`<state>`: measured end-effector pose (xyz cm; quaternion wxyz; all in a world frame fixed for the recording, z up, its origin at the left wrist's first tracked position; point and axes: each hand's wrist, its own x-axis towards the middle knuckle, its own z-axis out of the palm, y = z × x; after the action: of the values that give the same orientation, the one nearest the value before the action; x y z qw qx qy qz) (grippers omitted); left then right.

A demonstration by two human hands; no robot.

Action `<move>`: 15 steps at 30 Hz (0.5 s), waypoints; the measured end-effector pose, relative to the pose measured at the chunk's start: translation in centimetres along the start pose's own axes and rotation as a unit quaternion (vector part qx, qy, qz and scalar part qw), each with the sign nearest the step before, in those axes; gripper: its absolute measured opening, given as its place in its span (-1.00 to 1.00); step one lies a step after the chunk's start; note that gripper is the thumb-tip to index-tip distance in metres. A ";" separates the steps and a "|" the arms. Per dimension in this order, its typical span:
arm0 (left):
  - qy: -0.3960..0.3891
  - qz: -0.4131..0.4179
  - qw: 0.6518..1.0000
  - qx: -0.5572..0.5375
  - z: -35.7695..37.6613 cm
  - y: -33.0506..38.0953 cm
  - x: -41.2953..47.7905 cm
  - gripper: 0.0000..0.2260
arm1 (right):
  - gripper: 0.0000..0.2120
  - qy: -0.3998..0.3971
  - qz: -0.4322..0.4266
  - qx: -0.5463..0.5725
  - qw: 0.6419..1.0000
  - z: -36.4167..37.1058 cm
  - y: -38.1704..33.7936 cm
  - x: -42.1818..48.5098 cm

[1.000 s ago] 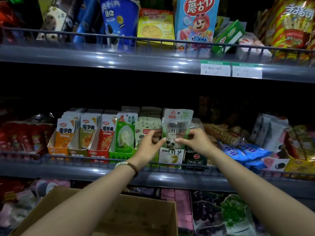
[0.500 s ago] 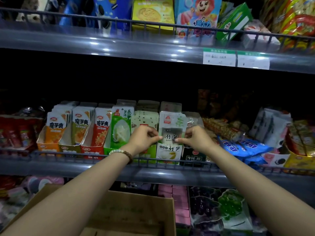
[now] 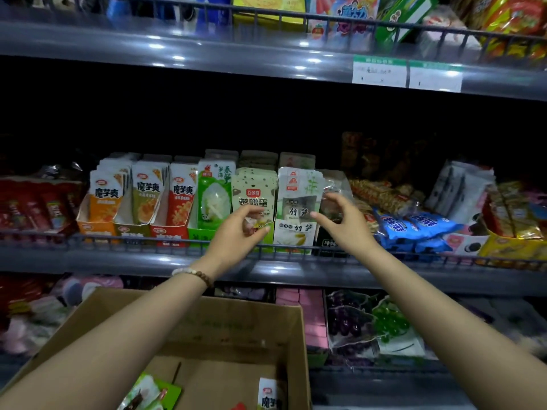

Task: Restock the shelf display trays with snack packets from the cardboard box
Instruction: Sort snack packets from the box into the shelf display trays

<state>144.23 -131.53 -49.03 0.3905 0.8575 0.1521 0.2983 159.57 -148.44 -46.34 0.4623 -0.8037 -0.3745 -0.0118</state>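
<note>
Bamboo pkts [image 3: 297, 199]: white/green, upright in their display tray [image 3: 293, 241] on mid shelf [image 3: 177, 261], front pkt's face showing between both hands.
R hand [image 3: 340, 221]: just right of bamboo pkts, fingers [image 3: 318, 216] spread & curled, nothing held; index tip near front pkt's lower right edge, contact unclear.
L hand [image 3: 236, 232]: just left of bamboo pkts, in front of the spotted green pkts [image 3: 254, 190]; fingers loosely curled, empty; bead bracelet on wrist.
Left of bamboo pkts: lotus-root pkts [image 3: 213, 196], then three konjac trays.
Cardboard box [image 3: 233, 329]: below shelf, open, w/ a few loose pkts [image 3: 269, 395] inside.
</note>
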 end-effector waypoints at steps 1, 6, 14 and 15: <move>-0.006 0.008 1.000 0.013 -0.6 -0.5 -1.2 -0.66 | -0.45 0.001 -0.009 -0.005 1.000 -0.1 -0.4 -1.1; -0.066 -0.009 0.996 0.062 -3.1 -5.2 -9.0 -0.71 | -0.53 -0.031 -0.035 0.038 0.998 2.4 -1.9 -7.8; -0.235 -0.179 0.944 0.148 -2.7 -14.9 -20.2 -0.62 | -0.60 -0.264 0.029 -0.017 0.964 16.2 2.5 -17.5; -0.255 -0.204 0.934 0.148 -2.5 -15.9 -20.8 -0.59 | -0.58 -0.292 0.070 -0.026 0.954 18.0 3.2 -18.4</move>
<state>126.08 -130.05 -68.02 0.3371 0.9035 0.2613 -0.0423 142.39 -146.72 -65.68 0.3118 -0.8080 -0.4351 0.2464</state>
